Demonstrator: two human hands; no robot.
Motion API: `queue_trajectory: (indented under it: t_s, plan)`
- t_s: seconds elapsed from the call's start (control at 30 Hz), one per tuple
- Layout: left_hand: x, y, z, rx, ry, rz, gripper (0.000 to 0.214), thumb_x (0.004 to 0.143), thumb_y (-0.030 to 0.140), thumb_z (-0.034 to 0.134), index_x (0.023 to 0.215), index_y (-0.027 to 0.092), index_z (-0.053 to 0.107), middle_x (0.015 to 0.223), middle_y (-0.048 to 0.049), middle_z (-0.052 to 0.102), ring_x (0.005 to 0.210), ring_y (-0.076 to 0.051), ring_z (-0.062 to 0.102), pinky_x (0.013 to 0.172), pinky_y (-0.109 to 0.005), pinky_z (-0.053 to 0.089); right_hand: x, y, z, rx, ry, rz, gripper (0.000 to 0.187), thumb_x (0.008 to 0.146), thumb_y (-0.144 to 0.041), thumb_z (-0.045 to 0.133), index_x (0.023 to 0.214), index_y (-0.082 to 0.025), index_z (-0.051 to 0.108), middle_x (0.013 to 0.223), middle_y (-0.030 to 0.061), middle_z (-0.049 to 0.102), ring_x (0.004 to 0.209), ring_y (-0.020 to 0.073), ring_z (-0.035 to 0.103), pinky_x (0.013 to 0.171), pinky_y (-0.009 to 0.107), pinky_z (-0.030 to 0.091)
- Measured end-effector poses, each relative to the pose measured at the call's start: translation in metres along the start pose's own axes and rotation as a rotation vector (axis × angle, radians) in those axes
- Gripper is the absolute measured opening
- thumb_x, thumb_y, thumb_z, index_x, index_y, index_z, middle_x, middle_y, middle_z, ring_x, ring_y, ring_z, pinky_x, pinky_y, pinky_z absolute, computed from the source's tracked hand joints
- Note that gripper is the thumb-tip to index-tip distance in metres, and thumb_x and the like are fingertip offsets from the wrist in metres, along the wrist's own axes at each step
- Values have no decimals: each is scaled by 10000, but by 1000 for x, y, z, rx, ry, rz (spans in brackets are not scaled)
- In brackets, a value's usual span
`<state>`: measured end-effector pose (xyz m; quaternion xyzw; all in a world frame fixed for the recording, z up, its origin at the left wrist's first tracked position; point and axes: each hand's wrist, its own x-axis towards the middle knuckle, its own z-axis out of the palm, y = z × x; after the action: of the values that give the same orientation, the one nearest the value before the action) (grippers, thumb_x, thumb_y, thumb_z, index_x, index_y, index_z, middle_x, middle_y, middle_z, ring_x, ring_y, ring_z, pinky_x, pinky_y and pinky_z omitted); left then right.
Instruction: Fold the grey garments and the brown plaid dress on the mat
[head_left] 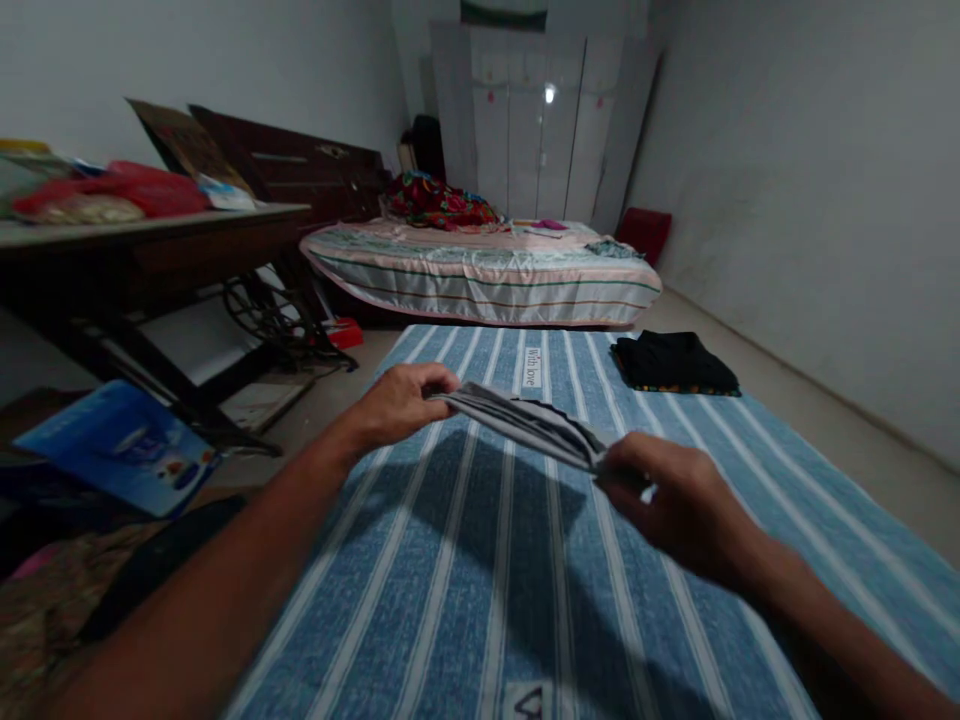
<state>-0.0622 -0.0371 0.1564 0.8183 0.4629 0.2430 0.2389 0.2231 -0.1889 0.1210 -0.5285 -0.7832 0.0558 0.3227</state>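
I hold a folded grey-and-white striped cloth (525,420) flat in the air above a blue striped mattress (525,580). My left hand (401,400) is closed on the cloth's left end. My right hand (667,500) is closed on its right end, slightly blurred. The cloth casts a dark shadow on the mattress below it.
A folded black garment (675,362) lies on the mattress at the far right. Behind is a bed (480,265) with a striped cover and a colourful bundle (439,200). A dark sewing table (150,250) with red items stands left; a blue packet (120,445) lies below it. White wardrobes (540,130) at the back.
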Motion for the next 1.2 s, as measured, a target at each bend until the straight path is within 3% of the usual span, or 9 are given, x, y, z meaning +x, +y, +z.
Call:
queue_trajectory:
  t_s: [0.07,0.13,0.27,0.47,0.63,0.77,0.93,1.03,1.2]
  plan:
    - [-24,-18,22,13,43,21,108,676,272,614,749,197,641,979,-21,675,941,-199,603,875,-278,444,-33,-25,36,-165,27,-260,192,883,-118,424,768,-226,533,696,22,574,629,166,496,590,306,343]
    - [-48,-41,52,38,35,-7,93,666,226,576,735,207,636,1004,-36,673,992,-216,601,927,-320,444,-62,-43,79,-244,-38,-408,167,869,-91,457,776,-220,510,699,22,559,617,179,485,565,323,321]
    - [-87,-73,93,42,59,-70,141,671,184,511,744,211,629,859,-27,665,887,-206,628,863,-337,494,-95,-57,136,-331,-140,-436,143,868,-163,551,770,-217,462,720,20,548,622,185,476,564,333,323]
    - [-111,-62,104,-196,265,-370,232,727,222,559,947,181,623,958,-55,691,898,-205,667,863,-346,521,-101,-58,138,-350,-162,-431,178,818,-169,626,789,-218,456,741,13,552,648,192,482,577,340,325]
    - [-144,-32,113,-757,339,-784,388,740,260,639,1090,163,504,1086,-133,675,954,-244,689,677,-330,578,-100,-53,134,-286,-238,-403,139,809,-192,635,797,-216,498,744,9,592,663,193,531,605,328,337]
    - [-172,0,118,-1100,171,-931,367,667,251,712,971,174,522,1082,-143,675,1063,-303,647,665,-368,577,-74,-45,111,-198,-360,-318,54,858,-239,586,816,-210,572,757,0,646,693,174,601,644,298,364]
    - [-193,30,134,-1282,8,-1018,367,575,268,747,851,191,518,915,-85,666,1001,-332,647,631,-413,567,-2,-43,93,-236,-460,-185,179,916,-204,454,913,-201,634,879,34,698,831,171,657,690,259,401]
    - [-199,39,149,-1349,-95,-1009,375,582,339,756,828,180,521,940,-108,661,971,-334,650,613,-403,561,45,-48,105,-312,-516,-197,290,923,-162,391,1055,-206,645,1038,66,696,956,184,653,749,254,433]
    - [-205,45,171,-1443,-111,-1037,508,603,418,786,933,205,465,1021,-142,653,959,-339,654,605,-419,553,102,-62,149,-367,-675,-261,361,813,-128,541,1142,-228,649,1150,93,673,1077,248,621,835,322,467]
